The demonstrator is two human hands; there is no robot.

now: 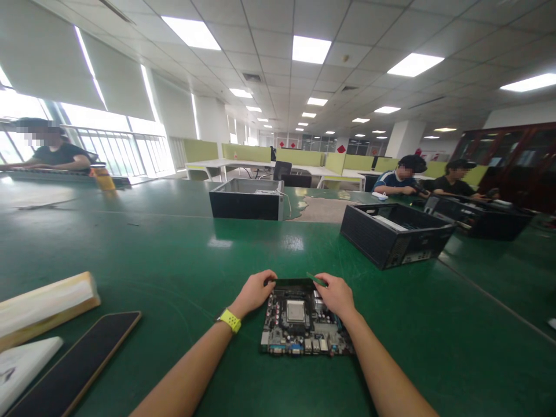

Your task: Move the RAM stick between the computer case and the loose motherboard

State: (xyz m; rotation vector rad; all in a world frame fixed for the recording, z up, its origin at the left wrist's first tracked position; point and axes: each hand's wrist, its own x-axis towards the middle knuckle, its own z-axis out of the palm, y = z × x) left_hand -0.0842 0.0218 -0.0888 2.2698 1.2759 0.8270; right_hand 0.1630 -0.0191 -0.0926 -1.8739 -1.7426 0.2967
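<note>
A motherboard lies on the green table in front of me, its port side facing me and a square silver processor in its middle. My left hand, with a yellow watch strap at the wrist, is closed at the board's far left corner, thumb and fingers pinched over the edge. At the far right side, my right hand is closed on a thin green strip, perhaps a circuit board's edge. A dark band spans between both hands. My right forearm covers part of the board's right side.
Open computer cases stand beyond: one in the middle, one right of it, another farther right. At left lie a dark flat slab, a white box and a long wrapped block. People sit at the far left and right.
</note>
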